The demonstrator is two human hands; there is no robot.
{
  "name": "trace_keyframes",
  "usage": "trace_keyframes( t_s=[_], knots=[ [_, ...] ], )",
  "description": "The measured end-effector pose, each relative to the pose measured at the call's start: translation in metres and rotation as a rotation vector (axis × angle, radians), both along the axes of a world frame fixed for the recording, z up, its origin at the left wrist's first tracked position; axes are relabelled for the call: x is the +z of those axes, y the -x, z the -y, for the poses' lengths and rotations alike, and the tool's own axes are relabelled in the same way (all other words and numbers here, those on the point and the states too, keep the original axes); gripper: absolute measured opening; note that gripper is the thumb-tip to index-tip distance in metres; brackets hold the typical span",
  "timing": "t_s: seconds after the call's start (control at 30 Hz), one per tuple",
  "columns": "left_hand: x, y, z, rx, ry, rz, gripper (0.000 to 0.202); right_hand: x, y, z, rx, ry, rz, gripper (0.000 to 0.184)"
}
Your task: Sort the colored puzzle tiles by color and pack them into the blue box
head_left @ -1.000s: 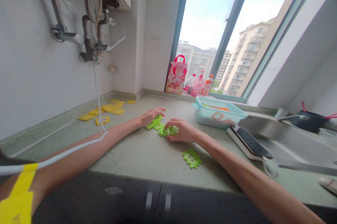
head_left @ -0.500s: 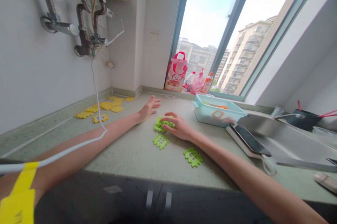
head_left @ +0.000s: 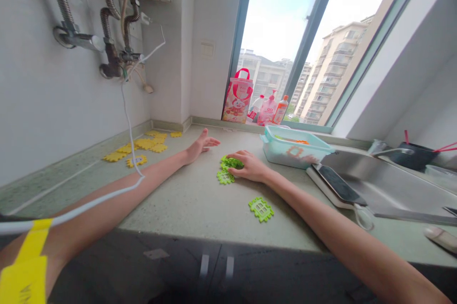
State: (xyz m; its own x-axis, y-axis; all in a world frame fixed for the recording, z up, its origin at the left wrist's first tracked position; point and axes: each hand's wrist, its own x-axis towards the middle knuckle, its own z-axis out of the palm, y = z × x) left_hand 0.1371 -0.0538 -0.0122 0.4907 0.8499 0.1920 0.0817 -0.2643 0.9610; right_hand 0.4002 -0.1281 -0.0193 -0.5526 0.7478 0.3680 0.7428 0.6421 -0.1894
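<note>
Nearer our right thumb than half a second ago, one flat, notched, bright-green plastic window piece [head_left: 225,178] now lies just left of its tip. Our right hand [head_left: 253,167] curls over the similar green pieces [head_left: 225,162] under its fingers, grip unclear; our left hand [head_left: 200,147], open and empty, is farther off.
</note>
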Motion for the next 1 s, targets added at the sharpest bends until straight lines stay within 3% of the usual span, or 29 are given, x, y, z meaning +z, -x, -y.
trace_keyframes(
  t_s=[0.2, 1.0],
  knots=[
    [-0.001, 0.001, -0.003, -0.016, -0.017, -0.047, 0.102, -0.003, -0.020, -0.012, -0.101, -0.047, -0.019, 0.048],
    [-0.005, 0.003, -0.007, -0.010, -0.048, -0.085, 0.103, -0.011, -0.018, -0.020, -0.056, -0.016, -0.154, 0.038]
  ],
)
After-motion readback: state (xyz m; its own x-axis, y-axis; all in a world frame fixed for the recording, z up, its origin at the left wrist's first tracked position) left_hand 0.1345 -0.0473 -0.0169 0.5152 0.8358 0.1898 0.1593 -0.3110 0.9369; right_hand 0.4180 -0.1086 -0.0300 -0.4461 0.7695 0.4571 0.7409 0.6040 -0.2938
